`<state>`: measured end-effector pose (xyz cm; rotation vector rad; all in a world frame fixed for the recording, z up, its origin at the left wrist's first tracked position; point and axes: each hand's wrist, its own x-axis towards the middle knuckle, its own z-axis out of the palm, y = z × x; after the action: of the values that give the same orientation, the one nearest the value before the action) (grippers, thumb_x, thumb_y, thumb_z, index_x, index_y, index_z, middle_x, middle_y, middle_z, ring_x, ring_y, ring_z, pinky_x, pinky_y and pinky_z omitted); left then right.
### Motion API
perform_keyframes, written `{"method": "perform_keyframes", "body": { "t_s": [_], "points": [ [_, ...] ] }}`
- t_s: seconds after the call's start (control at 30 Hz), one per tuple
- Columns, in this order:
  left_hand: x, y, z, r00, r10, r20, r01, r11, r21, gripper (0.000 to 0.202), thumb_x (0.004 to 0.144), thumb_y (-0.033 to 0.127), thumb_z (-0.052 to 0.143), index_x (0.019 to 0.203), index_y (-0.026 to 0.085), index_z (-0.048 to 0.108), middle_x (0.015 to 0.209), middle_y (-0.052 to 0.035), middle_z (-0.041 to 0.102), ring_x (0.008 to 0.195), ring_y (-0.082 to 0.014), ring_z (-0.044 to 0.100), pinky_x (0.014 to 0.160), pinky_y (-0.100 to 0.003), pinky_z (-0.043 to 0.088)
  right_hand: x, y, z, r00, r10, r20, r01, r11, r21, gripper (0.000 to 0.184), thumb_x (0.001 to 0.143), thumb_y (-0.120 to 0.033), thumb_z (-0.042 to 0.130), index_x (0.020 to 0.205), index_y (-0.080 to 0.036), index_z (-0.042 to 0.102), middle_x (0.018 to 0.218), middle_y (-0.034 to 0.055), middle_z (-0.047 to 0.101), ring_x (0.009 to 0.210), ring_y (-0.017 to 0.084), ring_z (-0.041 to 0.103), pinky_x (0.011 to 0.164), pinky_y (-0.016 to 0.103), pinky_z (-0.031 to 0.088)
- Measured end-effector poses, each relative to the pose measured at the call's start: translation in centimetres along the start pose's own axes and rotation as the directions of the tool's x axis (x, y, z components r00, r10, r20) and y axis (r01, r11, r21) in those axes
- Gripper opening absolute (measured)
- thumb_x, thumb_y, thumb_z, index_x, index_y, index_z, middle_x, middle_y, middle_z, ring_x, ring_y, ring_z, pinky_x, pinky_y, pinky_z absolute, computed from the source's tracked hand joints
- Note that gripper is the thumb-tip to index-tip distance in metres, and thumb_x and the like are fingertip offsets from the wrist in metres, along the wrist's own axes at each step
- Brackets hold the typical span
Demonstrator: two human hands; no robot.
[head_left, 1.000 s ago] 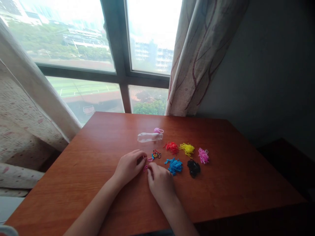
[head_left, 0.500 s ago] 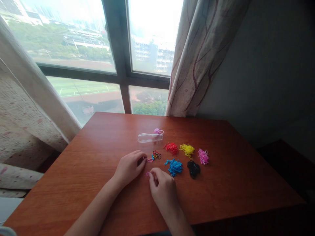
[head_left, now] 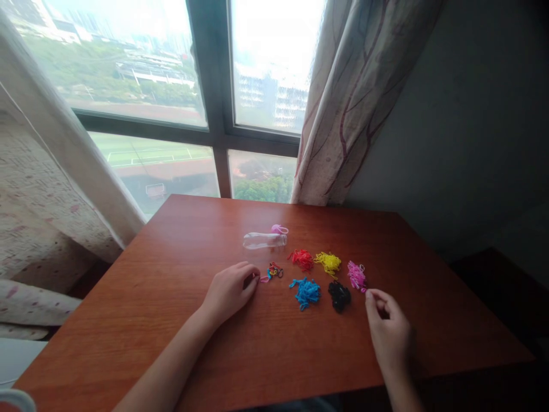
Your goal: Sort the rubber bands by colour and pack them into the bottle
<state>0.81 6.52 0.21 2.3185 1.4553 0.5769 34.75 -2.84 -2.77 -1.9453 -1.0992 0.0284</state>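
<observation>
Distance had opened between the left hand (head_left: pixel 229 292) and the right hand (head_left: pixel 389 326): half a second earlier they were close together, and now they stood well apart across the counter (head_left: pixel 171 274). The right hand had gone right, to the near edge of the pink pile (head_left: pixel 356 276), its thumb and forefinger close together at a darker pink bit there; whether they gripped it, I cannot tell. The left hand had hardly moved, its fingertips pinched on the left end of a pink loop (head_left: pixel 265 280). That parting suggested the work was split for the moment, one hand keeping the loop in place while the other attended to the pile. The loop looked thin and narrow, and it lay just left of a small mixed cluster (head_left: pixel 274 270) of red, yellow, blue and dark bands; whether it was linked to them was too small to make out. The pink pile was a loose tangle with one paler loop at its far right. Left of it lay the yellow pile (head_left: pixel 328 263) and red pile (head_left: pixel 302 260), with the black pile (head_left: pixel 339 296) and blue pile (head_left: pixel 306 293) nearer. Farther off, a clear bottle (head_left: pixel 263 240) lay on its side, a pink cap (head_left: pixel 278 229) just beyond its right end.
</observation>
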Motion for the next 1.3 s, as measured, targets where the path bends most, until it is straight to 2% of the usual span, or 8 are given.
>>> {"method": "perform_keyframes", "body": {
  "t_s": [0.13, 0.33, 1.2, 1.3],
  "points": [
    [0.0, 0.0, 0.0, 1.0, -0.001, 0.003, 0.001, 1.0, 0.0, 0.016, 0.09, 0.024, 0.049, 0.088, 0.024, 0.066, 0.089, -0.0011, 0.069, 0.08, -0.0169, 0.063, 0.068, -0.025, 0.041, 3.1, 2.3, 1.0, 0.997, 0.069, 0.036, -0.073, 0.986, 0.149, 0.05, 0.08, -0.061, 0.058, 0.093, -0.014, 0.069, 0.076, 0.01, 0.071, 0.068, 0.022, 0.065, 0.064, 0.029, 0.049],
    [0.0, 0.0, 0.1, 1.0, -0.01, 0.009, 0.01, 1.0, 0.001, 0.017, 0.091, 0.025, 0.049, 0.089, 0.024, 0.066, 0.089, -0.0013, 0.069, 0.081, -0.0176, 0.063, 0.069, -0.025, 0.042, 5.1, 2.5, 2.7, 0.998, 0.004, 0.07, -0.01, 0.997, 0.08, 0.051, 0.08, -0.061, 0.057, 0.094, -0.014, 0.071, 0.073, 0.0091, 0.07, 0.067, 0.023, 0.063, 0.065, 0.031, 0.046],
    [-0.1, 0.0, 0.1, 1.0, -0.021, 0.011, 0.021, 1.0, -0.005, 0.015, 0.09, 0.024, 0.049, 0.089, 0.024, 0.065, 0.089, -0.0009, 0.068, 0.081, -0.0167, 0.063, 0.07, -0.025, 0.042, 5.0, 2.5, 2.4, 0.994, 0.062, 0.093, -0.066, 0.997, 0.047, 0.054, 0.078, -0.063, 0.057, 0.098, -0.015, 0.071, 0.075, 0.0085, 0.07, 0.068, 0.023, 0.064, 0.067, 0.031, 0.046],
    [0.0, 0.0, 0.2, 1.0, -0.018, 0.009, 0.018, 1.0, -0.006, 0.015, 0.09, 0.024, 0.05, 0.089, 0.024, 0.065, 0.09, -0.0007, 0.068, 0.081, -0.0166, 0.063, 0.069, -0.025, 0.041, 4.9, 2.2, 2.2, 0.995, 0.072, 0.067, -0.075, 0.996, 0.053, 0.055, 0.078, -0.063, 0.057, 0.098, -0.014, 0.071, 0.075, 0.0087, 0.07, 0.069, 0.023, 0.064, 0.066, 0.03, 0.046]
  ]
}}
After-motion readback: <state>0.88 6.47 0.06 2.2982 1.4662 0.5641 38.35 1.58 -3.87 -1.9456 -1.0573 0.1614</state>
